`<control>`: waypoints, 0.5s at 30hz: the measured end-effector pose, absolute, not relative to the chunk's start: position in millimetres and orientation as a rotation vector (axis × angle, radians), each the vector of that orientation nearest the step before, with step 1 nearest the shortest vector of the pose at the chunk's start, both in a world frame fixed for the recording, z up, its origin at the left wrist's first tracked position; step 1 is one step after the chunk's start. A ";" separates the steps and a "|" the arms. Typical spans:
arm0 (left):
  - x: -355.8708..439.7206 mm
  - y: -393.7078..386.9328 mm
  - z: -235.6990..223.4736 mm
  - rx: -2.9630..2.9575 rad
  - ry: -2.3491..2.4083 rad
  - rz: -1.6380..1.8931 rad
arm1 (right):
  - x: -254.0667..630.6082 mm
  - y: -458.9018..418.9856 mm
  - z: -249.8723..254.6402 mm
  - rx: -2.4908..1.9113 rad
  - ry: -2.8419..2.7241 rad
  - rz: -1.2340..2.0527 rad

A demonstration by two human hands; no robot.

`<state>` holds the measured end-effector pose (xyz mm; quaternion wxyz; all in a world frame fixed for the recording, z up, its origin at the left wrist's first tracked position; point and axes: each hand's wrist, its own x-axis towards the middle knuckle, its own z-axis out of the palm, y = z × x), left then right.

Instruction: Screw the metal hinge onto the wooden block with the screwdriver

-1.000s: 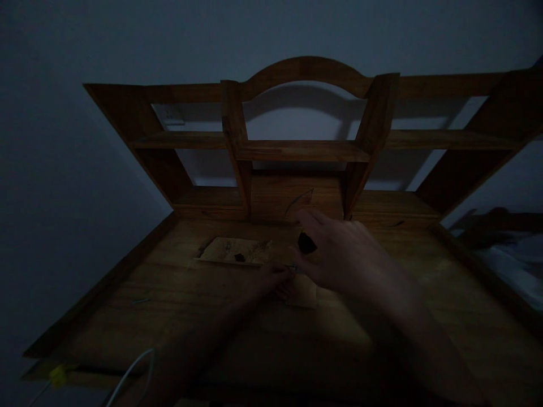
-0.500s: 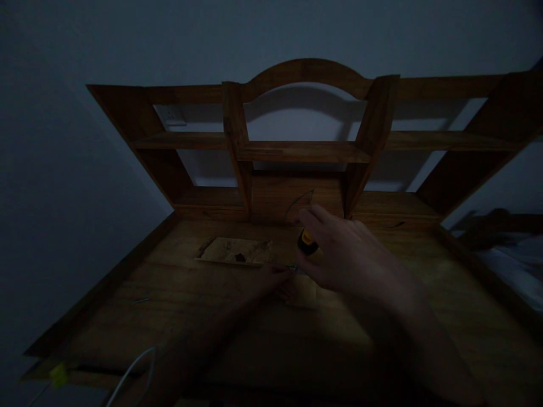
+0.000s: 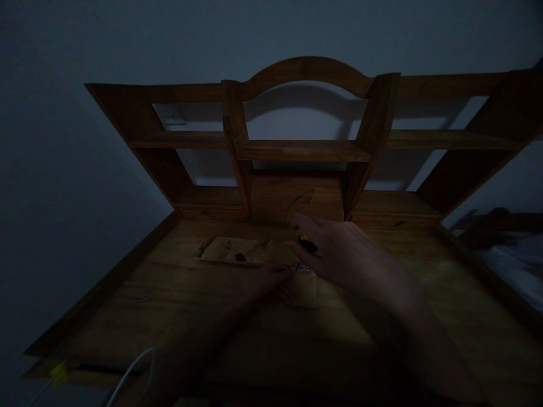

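My right hand (image 3: 348,249) is closed around the black and yellow handle of a screwdriver (image 3: 307,244), whose shaft points down to a small metal plate (image 3: 302,269). That plate, which looks like a hinge, lies along the far edge of a small pale wooden block (image 3: 307,289) on the desk. Fingers of my left hand (image 3: 274,278) press on the block's left side and reach the metal's left end. Dim light hides the exact fingertip contact and any screw under the tip.
Left of my hands lies a shallow tray-like wooden piece (image 3: 229,250) with a dark spot. A thin metal rod (image 3: 141,299) rests on the desktop (image 3: 178,282). Behind rises a wooden shelf unit (image 3: 303,150). A white cable (image 3: 131,367) crosses the front left, near a yellow tag (image 3: 59,373).
My right hand has tilted and dropped slightly on the screwdriver, its fingers shifting round the handle. More of the metal plate shows now. My left hand stays nearly still.
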<state>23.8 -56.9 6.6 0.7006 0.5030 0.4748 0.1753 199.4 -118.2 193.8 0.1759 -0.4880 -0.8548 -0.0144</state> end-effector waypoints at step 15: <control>22.9 -58.3 2.4 1.048 1.029 0.447 | 208.8 -132.2 209.9 -1.330 -2.299 0.068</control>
